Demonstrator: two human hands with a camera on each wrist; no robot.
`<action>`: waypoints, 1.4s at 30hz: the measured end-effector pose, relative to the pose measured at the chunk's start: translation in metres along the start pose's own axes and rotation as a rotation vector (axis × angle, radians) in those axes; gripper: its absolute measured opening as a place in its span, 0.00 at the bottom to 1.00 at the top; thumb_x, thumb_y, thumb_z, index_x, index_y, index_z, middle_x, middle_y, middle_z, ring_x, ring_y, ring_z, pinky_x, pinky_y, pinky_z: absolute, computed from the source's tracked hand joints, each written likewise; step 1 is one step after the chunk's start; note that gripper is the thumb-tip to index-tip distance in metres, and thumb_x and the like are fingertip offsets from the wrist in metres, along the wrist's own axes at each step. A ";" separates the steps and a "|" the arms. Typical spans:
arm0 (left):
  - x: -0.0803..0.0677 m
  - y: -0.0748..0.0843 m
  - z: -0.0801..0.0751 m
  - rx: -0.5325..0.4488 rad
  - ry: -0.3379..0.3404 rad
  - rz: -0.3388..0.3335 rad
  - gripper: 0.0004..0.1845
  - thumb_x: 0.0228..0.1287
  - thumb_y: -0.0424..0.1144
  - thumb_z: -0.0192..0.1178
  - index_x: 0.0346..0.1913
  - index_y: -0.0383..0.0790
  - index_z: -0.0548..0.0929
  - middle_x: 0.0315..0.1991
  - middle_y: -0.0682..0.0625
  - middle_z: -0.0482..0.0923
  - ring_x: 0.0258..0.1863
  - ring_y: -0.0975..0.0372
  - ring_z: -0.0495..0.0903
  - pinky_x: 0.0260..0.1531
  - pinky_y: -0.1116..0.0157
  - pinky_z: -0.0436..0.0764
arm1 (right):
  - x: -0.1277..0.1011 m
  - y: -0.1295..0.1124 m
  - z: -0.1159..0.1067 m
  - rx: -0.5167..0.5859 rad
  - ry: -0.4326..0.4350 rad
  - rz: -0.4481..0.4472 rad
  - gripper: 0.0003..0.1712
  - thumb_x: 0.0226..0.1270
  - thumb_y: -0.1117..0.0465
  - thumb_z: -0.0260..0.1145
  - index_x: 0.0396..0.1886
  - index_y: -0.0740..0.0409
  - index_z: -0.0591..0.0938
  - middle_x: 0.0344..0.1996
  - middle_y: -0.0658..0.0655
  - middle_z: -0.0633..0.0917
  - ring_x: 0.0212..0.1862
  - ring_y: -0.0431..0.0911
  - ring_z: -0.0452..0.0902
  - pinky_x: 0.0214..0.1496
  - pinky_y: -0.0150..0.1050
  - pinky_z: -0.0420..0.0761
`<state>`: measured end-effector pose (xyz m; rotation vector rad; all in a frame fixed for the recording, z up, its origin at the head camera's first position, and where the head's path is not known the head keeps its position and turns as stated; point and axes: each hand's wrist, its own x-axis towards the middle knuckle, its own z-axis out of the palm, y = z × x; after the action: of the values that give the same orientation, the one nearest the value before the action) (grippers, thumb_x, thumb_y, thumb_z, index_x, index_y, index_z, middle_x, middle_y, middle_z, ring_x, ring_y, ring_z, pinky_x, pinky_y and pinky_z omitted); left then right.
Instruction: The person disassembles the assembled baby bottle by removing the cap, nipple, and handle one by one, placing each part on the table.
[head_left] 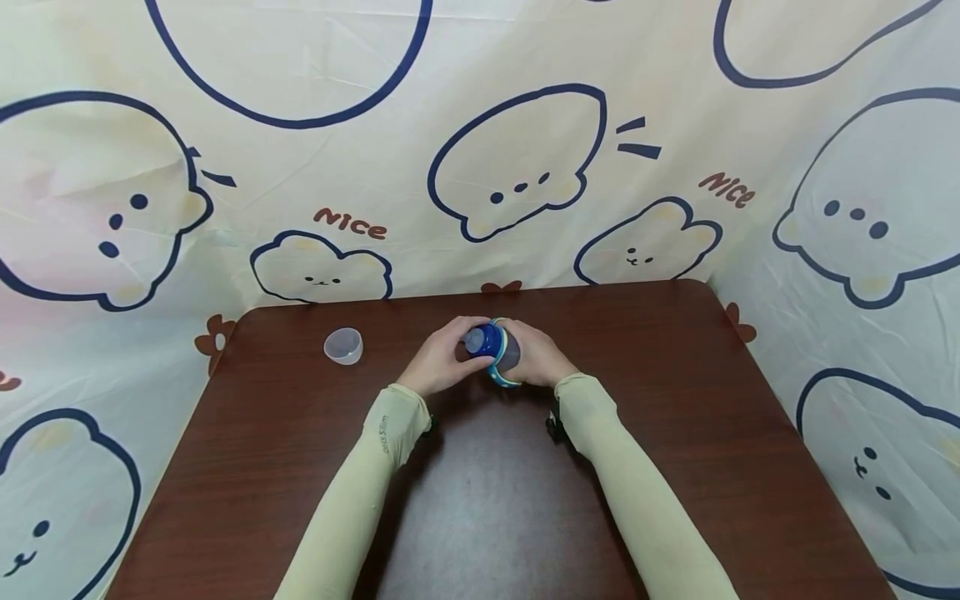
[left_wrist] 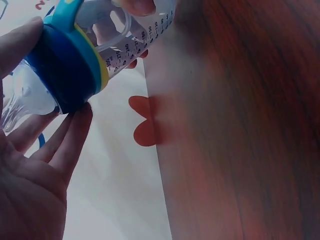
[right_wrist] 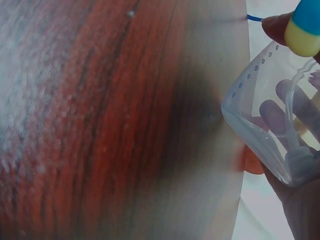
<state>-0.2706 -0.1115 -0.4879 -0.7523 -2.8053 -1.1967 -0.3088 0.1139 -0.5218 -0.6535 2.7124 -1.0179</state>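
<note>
I held a small clear bottle (head_left: 504, 352) on its side, just above the centre of the head view, over the far middle of a dark brown wooden table (head_left: 675, 467). My right hand (head_left: 534, 357) wrapped around the see-through body, fingers curled behind it; in the right wrist view, at the right edge of the frame, those fingers (right_wrist: 280, 112) showed through the plastic, along with a thin straw inside (right_wrist: 295, 105). That grip looked meant to keep the body from turning.

My left hand (head_left: 442, 357) cupped the other end, where a dark blue screw collar (left_wrist: 62, 70) sat in the upper left of the left wrist view, with a yellow and teal rim beside it. My fingertips (left_wrist: 80, 117) touched the lower edge of the collar and the thumb lay against its top, a hold that suited twisting it. A soft clear spout (left_wrist: 25, 97) stuck out past the collar toward my palm. Printed measuring marks ran along the bottle wall at the top of that view.

A small clear cap (head_left: 343, 346) stood well apart, left of my hands in the head view, set aside on the tabletop. A cream cloth with cartoon animals (head_left: 517, 167) hung behind and around the table. Pale green sleeves (head_left: 352, 500) covered both forearms.
</note>
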 end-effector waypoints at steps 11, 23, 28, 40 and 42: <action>-0.003 -0.004 0.003 -0.006 0.036 0.025 0.33 0.61 0.55 0.75 0.67 0.53 0.76 0.57 0.54 0.80 0.53 0.59 0.82 0.59 0.55 0.84 | -0.005 -0.002 0.002 -0.025 -0.006 -0.031 0.51 0.44 0.59 0.86 0.70 0.48 0.72 0.58 0.54 0.80 0.58 0.53 0.77 0.66 0.57 0.78; -0.005 -0.005 0.005 -0.046 0.074 0.021 0.32 0.61 0.50 0.76 0.66 0.49 0.77 0.57 0.52 0.80 0.50 0.58 0.82 0.53 0.55 0.87 | -0.002 -0.003 0.003 -0.020 0.026 -0.055 0.50 0.43 0.56 0.87 0.68 0.46 0.74 0.57 0.52 0.82 0.57 0.51 0.78 0.65 0.57 0.80; -0.004 -0.003 0.008 -0.043 0.079 0.034 0.32 0.62 0.51 0.75 0.67 0.49 0.77 0.56 0.52 0.79 0.48 0.58 0.81 0.48 0.57 0.88 | -0.003 0.001 0.005 -0.029 0.035 -0.043 0.50 0.44 0.58 0.87 0.70 0.48 0.73 0.58 0.54 0.81 0.57 0.53 0.78 0.64 0.57 0.80; -0.006 -0.001 0.019 -0.074 0.134 0.001 0.32 0.63 0.52 0.74 0.68 0.51 0.76 0.56 0.50 0.79 0.49 0.57 0.81 0.49 0.56 0.88 | -0.001 0.005 0.000 -0.066 0.035 -0.070 0.51 0.46 0.58 0.86 0.72 0.46 0.72 0.62 0.52 0.81 0.62 0.52 0.77 0.68 0.57 0.78; -0.005 0.001 0.019 -0.066 0.146 -0.003 0.32 0.63 0.51 0.74 0.67 0.50 0.77 0.55 0.49 0.79 0.47 0.56 0.81 0.48 0.56 0.88 | -0.001 0.004 -0.002 -0.065 0.034 -0.064 0.52 0.46 0.58 0.86 0.72 0.46 0.72 0.63 0.52 0.81 0.62 0.52 0.77 0.68 0.58 0.78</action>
<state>-0.2623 -0.1000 -0.5015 -0.6358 -2.6623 -1.2945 -0.3104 0.1183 -0.5232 -0.7458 2.7810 -0.9671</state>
